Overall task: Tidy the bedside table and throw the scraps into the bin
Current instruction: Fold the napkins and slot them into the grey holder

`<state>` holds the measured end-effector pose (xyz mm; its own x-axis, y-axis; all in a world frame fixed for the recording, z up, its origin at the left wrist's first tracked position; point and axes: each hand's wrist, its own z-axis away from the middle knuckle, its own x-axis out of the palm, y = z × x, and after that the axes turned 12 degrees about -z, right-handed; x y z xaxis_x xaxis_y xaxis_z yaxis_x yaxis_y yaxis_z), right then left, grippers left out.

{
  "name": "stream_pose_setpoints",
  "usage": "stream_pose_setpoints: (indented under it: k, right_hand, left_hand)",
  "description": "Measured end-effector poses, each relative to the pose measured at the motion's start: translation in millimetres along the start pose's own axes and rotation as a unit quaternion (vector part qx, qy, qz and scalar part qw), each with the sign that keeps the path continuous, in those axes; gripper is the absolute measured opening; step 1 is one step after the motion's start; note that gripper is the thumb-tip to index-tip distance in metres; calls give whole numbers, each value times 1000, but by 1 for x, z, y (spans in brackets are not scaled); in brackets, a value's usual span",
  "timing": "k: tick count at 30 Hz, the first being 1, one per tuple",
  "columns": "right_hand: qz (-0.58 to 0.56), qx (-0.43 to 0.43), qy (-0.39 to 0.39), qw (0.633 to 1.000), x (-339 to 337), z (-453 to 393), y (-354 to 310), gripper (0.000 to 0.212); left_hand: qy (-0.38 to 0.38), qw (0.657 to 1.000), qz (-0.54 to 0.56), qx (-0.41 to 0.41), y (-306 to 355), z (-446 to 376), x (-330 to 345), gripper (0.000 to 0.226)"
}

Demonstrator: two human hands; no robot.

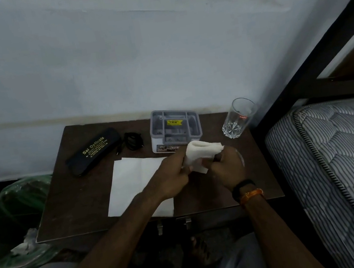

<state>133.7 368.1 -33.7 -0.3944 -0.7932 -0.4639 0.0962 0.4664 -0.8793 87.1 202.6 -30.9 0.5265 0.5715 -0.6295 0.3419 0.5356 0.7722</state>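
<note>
Above the dark wooden bedside table [78, 199], my left hand [173, 175] and my right hand [229, 167] both grip a rolled white cloth or tissue [199, 151]. A flat white paper sheet [132, 181] lies on the table under my left forearm. At the table's back stand a black spectacle case [93, 151], a coiled black cable [133, 140], a grey compartment organiser [175, 129] and a clear drinking glass [238, 117]. A bin lined with a green bag [11, 218] stands left of the table, with a crumpled white scrap [24, 243] inside.
A striped mattress [337, 167] on a dark bed frame [299, 65] presses close on the right. A pale wall runs behind the table. My knees and a bare foot [200, 252] show below the table's front edge.
</note>
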Motion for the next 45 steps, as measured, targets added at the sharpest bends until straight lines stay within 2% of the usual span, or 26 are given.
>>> stream_pose_setpoints:
  k: [2,6,8,12,15,20,24,30,34,39,42,45]
  right_hand:
    - [-2,15,7,1000,1,-1,2,22]
    - [-46,11,-38,998,7,6,0,47]
    - [-88,26,-56,994,7,9,-1,52]
    - [-84,36,-37,995,6,4,4,50]
    - [-113,54,-56,991,6,3,1,52]
    - [-158,60,-152,974,0,1,-8,41]
    - [-179,75,-213,958,8,2,-8,36]
    - [-234,73,-263,933,15,4,-20,38]
    - [-285,89,-248,922,25,9,-34,29]
    - [-260,83,-198,941,33,12,-39,25]
    - [-242,86,-204,945,33,12,-36,22]
    - [-228,81,-230,943,34,14,-32,28]
  left_hand:
    - [19,1000,14,6,0,-2,-1,50]
    - [21,1000,13,-10,-3,-1,4,52]
    - [11,1000,18,-14,-3,1,6,53]
    - [28,999,42,2,1,-2,3,46]
    - [54,997,47,9,2,-4,-2,50]
    - [77,984,162,-13,7,-4,-17,64]
    - [84,964,248,-48,10,-3,-23,48]
    - [101,944,300,-90,9,-2,-28,45]
    - [118,932,325,-107,9,-3,-29,40]
    - [139,922,342,-115,10,-2,-30,28]
    - [151,918,347,-117,8,-3,-33,30]
    - [175,913,348,-120,9,-3,-36,30]
